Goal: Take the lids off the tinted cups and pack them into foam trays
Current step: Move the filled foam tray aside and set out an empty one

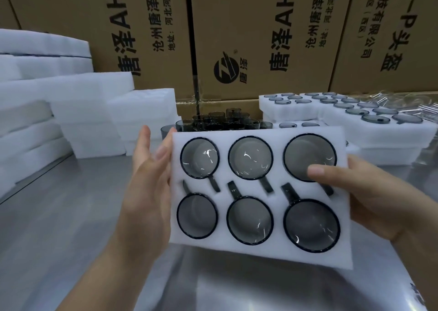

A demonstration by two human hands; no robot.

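While my right hand point(369, 192) pinches the right edge of the foam tray point(256, 251) (thumb on top, lying across the rim of one of the cups point(305, 154), fingers hidden underneath), my left hand point(147, 182) lies nearly flat along the left edge, fingers straight, thumb tip on the foam. Between them the tray hangs above the table point(59, 204), tilted toward me. All six pockets hold cups with no lids on them, handles tucked into their slots, so this tray looks finished to me. Just behind it a cluster of loose cups point(213, 121) waits on the table — that, I judge, is the work left. To the right sit filled trays point(355, 121), to the left stacks of white foam point(83, 111), and cardboard boxes point(260, 38) stand at the back.
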